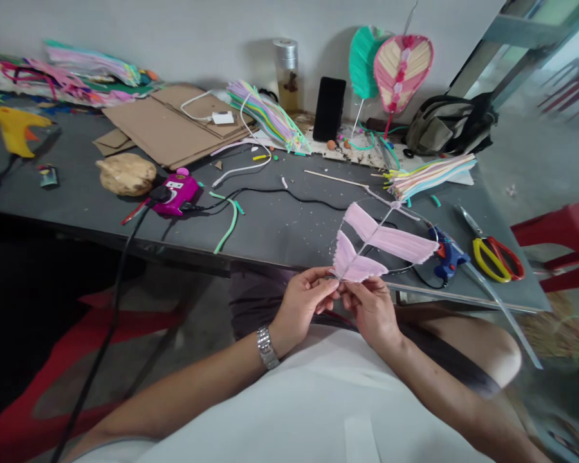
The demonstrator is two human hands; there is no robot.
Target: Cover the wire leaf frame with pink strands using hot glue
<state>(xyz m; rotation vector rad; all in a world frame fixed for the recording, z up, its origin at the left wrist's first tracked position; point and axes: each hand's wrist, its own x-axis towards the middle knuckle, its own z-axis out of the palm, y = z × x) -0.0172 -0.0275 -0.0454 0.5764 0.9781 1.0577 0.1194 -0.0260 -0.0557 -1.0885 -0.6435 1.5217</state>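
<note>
A pink leaf-shaped piece [376,247] made of pink strips on a thin wire frame is held up over the near edge of the grey table [280,225]. My left hand [303,302], with a metal watch on its wrist, pinches the lower end of the pink piece. My right hand [370,307] is closed on the same lower end, right beside the left one. The wire stem runs up and right from my fingers towards a bundle of pastel strips [431,173].
A blue glue gun [446,254] and yellow-red scissors [495,251] lie right of my hands. A magenta power strip [176,193], cables, cardboard [174,128], a bottle [287,74], a black phone [329,108], finished leaves [400,67] and a bag [444,125] sit farther back. A red stool [564,238] stands at right.
</note>
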